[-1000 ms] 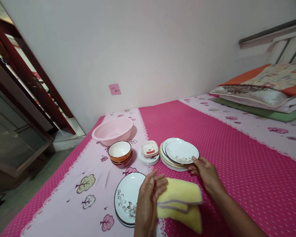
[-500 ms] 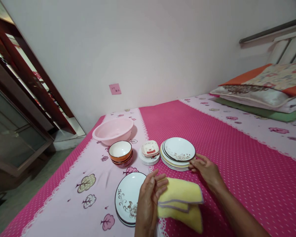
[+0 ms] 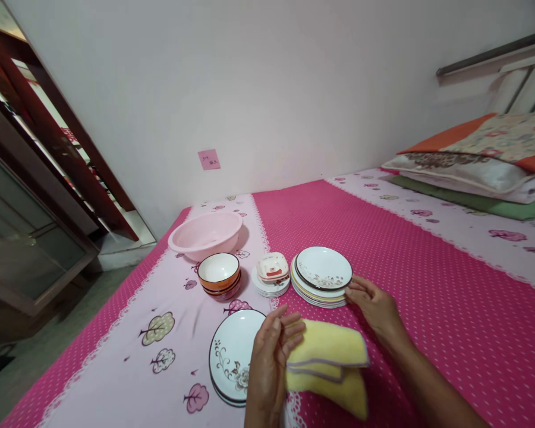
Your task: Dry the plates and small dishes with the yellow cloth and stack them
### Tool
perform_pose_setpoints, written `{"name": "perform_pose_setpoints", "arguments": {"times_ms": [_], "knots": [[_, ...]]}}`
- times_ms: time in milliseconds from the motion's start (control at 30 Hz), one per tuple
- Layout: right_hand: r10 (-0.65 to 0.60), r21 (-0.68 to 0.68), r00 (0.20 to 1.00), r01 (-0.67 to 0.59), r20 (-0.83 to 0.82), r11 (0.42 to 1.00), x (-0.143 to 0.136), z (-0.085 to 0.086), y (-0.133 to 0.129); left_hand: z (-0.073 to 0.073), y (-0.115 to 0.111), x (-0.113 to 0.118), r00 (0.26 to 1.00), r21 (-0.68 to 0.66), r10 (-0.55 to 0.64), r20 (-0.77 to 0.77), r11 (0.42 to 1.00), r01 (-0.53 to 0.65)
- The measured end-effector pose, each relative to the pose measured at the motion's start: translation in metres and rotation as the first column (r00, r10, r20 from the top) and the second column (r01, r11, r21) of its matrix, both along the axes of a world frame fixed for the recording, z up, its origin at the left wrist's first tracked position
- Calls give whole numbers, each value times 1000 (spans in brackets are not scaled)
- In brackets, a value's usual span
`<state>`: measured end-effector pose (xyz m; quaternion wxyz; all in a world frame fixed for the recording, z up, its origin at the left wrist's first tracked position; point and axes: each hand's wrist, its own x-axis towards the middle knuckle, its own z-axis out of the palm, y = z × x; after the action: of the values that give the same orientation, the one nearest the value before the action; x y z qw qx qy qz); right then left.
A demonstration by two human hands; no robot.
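My right hand (image 3: 374, 306) is at the right rim of the top white plate (image 3: 323, 267), its thumb and fingers closed against the edge. This dark-rimmed, flower-patterned plate lies on a stack of plates (image 3: 314, 298). My left hand (image 3: 271, 356) holds nothing that I can make out; its palm is turned up and its fingers are stretched out. The fingers overlap a folded yellow cloth (image 3: 330, 345) with a grey-purple border. Left of this hand, partly hidden by it, lie stacked flower-patterned plates (image 3: 234, 351).
Stacked orange bowls (image 3: 219, 279) stand left of small plates (image 3: 270, 290), which carry small square dishes (image 3: 273, 266). Behind them is a pink basin (image 3: 205, 235). Folded bedding (image 3: 477, 169) lies at the far right, and a pink note (image 3: 209, 159) is on the wall.
The top plate on the right stack has shifted very slightly, with my right hand still at its rim. My left hand and the cloth look almost unchanged; the view has moved a little.
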<state>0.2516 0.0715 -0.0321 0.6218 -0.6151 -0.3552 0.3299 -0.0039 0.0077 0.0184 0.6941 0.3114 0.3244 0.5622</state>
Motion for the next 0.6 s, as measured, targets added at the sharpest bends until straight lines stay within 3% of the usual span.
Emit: {"name": "perform_pose_setpoints", "arguments": {"times_ms": [233,600], "knots": [[-16,-38,997,19,72,999,-3,10,-8,-1,0,0,1000,5,-4,5,1000,4],[1,-16,996,0,89,1000,-7,9,-7,0,0,1,1000,2,-12,-2,1000,12]]}}
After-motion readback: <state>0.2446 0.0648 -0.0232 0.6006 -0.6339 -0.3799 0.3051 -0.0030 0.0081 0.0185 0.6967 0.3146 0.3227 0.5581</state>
